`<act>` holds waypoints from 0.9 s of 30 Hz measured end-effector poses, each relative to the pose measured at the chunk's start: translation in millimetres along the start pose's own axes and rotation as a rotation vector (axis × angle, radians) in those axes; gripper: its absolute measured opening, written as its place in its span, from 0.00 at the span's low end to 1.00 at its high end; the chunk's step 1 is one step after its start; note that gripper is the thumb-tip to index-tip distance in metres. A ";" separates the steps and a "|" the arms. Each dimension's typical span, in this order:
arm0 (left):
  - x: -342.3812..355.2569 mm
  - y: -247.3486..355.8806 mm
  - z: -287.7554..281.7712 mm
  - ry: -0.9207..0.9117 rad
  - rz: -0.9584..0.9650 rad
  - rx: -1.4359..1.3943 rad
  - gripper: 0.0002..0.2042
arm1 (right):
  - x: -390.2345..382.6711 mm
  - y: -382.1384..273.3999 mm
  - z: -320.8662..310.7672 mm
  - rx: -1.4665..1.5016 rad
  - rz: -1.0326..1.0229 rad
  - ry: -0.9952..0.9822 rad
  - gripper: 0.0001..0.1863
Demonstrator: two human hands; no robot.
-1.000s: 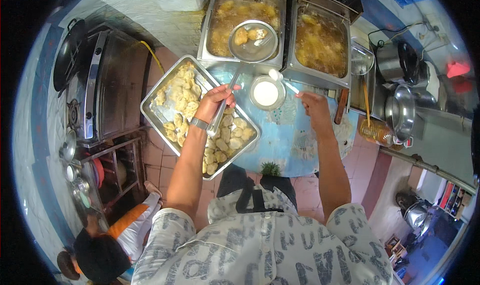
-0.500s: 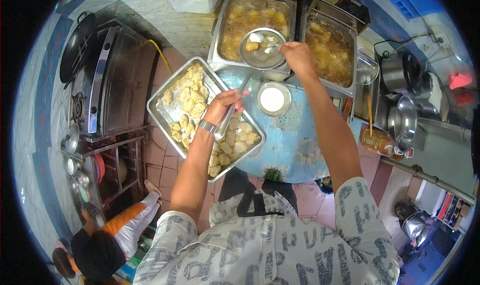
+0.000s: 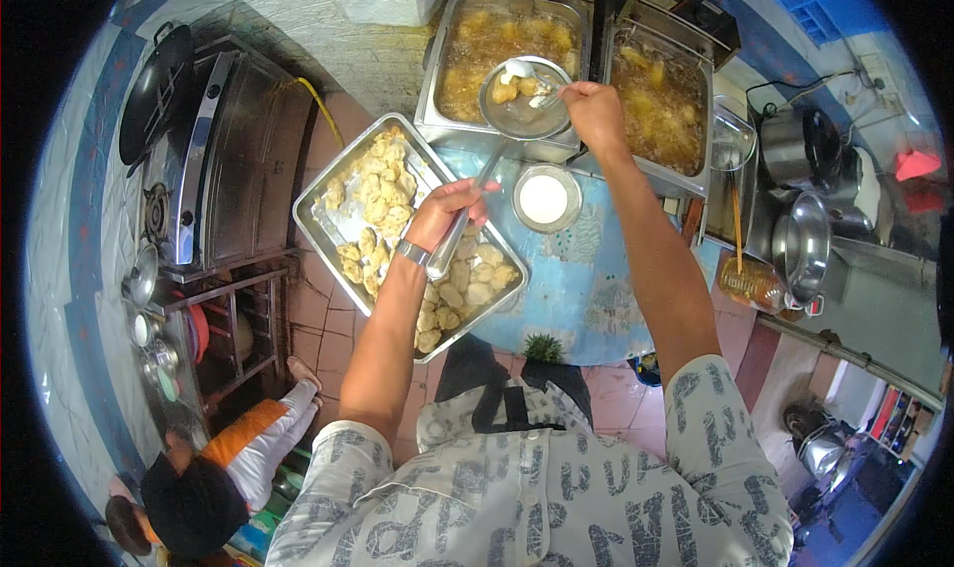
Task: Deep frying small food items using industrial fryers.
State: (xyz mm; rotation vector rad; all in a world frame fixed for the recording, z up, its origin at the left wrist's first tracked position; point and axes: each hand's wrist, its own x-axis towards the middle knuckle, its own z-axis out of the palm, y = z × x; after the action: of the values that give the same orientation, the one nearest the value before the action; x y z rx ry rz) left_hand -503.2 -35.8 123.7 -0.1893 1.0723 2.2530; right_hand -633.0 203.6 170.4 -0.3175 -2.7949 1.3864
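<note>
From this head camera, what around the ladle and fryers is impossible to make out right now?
- Head view: the small utensil in the right hand over the round metal strainer ladle; too small to tell.
- Left hand grip on the ladle handle; fingers cover it.
- Left fryer vat depth; cloudy oil hides it.
- Far fryer controls; cut by the rim.

Skimmer ladle [image 3: 522,105] in left hand [image 3: 444,212]: shiny bare metal. Tray [image 3: 328,231] under that hand: dull brushed steel. Fryer vats [image 3: 440,65] by right hand [image 3: 594,113]: steel, oil glossy. Surface [image 3: 586,289] below: matt blue patterned cloth.
</note>
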 end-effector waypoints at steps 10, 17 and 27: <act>1.0 -1.5 -3.8 -0.004 0.004 0.005 0.14 | 1.0 6.0 5.5 0.022 0.015 -0.034 0.13; -0.9 1.6 3.6 0.040 -0.018 -0.004 0.14 | -10.9 -4.1 -1.1 -0.113 -0.111 0.029 0.11; -1.0 0.0 -0.5 0.037 -0.015 -0.009 0.15 | -16.3 -7.8 -0.6 -0.203 -0.143 0.052 0.10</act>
State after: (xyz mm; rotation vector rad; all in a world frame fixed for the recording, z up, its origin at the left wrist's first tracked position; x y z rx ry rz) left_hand -502.5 -36.7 123.7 -0.2434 1.0771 2.2490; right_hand -618.4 196.5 178.4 -0.1484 -2.8548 1.0543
